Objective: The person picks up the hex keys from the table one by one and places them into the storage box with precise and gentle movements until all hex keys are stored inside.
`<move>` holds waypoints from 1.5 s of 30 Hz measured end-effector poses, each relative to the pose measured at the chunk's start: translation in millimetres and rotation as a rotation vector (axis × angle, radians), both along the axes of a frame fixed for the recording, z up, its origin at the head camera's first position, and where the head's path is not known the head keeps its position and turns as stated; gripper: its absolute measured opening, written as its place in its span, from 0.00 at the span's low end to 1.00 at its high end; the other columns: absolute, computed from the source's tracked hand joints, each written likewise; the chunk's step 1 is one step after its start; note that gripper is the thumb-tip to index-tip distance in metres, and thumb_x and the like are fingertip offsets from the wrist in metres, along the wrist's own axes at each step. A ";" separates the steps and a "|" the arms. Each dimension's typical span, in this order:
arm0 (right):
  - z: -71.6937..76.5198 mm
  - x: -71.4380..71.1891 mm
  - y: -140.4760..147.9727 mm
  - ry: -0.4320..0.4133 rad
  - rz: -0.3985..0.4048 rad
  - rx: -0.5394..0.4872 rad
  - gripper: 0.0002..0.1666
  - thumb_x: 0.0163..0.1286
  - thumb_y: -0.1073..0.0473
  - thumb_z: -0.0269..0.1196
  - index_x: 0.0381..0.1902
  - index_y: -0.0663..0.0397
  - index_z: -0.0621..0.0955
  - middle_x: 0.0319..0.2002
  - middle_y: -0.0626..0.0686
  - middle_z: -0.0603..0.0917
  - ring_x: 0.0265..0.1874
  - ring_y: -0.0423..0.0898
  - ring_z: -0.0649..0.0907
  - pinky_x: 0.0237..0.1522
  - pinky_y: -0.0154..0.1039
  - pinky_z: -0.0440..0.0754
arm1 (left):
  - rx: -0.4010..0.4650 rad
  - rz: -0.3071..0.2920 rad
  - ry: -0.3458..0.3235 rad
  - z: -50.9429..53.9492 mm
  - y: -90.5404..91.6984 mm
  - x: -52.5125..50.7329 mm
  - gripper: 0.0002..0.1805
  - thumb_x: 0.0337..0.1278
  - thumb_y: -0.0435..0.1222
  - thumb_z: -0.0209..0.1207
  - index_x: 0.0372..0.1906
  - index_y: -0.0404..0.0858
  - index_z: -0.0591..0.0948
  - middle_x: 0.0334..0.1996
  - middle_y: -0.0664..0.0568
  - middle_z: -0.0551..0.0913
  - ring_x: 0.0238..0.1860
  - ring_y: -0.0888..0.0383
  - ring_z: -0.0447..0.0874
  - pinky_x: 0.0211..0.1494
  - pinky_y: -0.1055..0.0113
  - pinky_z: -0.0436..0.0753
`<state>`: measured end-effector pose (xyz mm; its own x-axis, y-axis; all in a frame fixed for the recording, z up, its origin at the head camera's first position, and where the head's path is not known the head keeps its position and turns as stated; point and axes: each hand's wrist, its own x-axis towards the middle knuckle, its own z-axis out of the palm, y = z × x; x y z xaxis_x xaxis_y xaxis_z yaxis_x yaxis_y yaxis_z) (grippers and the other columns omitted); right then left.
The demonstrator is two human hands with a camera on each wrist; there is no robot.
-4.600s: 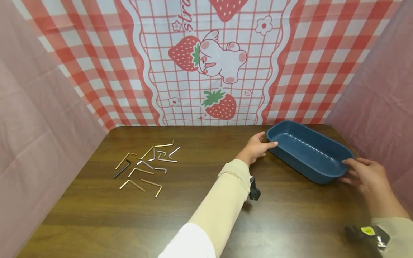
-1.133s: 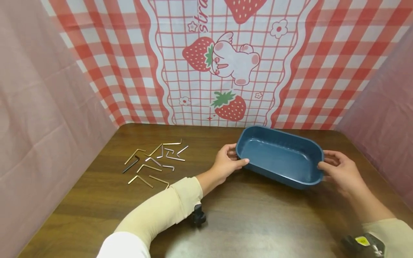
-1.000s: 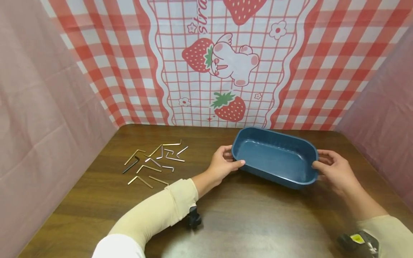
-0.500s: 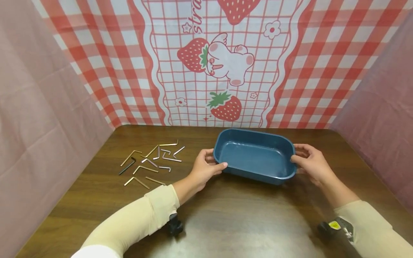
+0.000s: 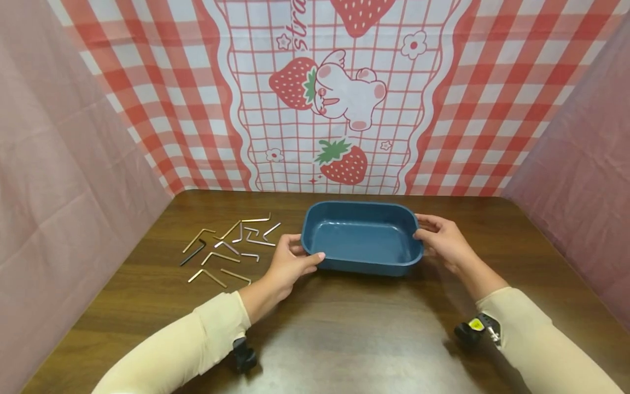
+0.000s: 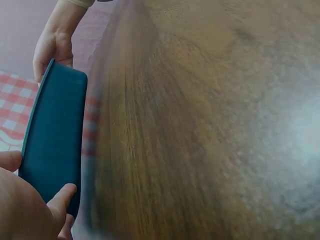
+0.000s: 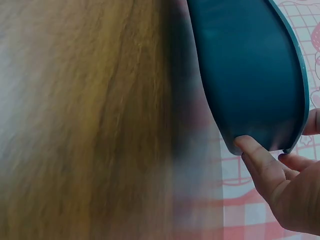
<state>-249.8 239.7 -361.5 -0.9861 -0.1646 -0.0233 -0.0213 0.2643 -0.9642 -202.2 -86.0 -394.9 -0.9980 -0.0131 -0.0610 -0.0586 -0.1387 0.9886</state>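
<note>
A dark blue plastic bin [image 5: 363, 241], rectangular with rounded corners, is in the middle of the head view, its open top up and nothing inside. My left hand [image 5: 287, 264] grips its left end, thumb over the rim and fingers around the outside. At the opposite end, my right hand [image 5: 443, 239] holds the rim the same way. The left wrist view shows the bin's outer side wall [image 6: 55, 130], with fingertips low on it. In the right wrist view, a finger presses near the bin's lower edge [image 7: 250, 100]. Whether its base touches the table cannot be told.
Several L-shaped hex keys [image 5: 221, 257], gold, silver and one black [image 5: 193, 253], lie scattered on the brown wooden table [image 5: 344, 339] to the left of the bin. A strawberry-print checked cloth [image 5: 339, 98] hangs behind, with pink cloth [image 5: 64, 180] at the sides.
Both hands have carried the bin leftward from the table's right side to the middle, and it has turned to lie nearly parallel to the back edge. The hex keys keep their places.
</note>
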 end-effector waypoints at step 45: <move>-12.2 3.4 -17.0 -0.139 0.103 -0.029 0.34 0.71 0.68 0.52 0.73 0.69 0.56 0.67 0.72 0.64 0.55 0.63 0.76 0.47 0.54 0.80 | -0.108 0.069 -0.019 -1.7 -17.0 31.4 0.36 0.45 0.23 0.68 0.59 0.25 0.61 0.46 0.29 0.74 0.33 0.58 0.81 0.39 0.61 0.84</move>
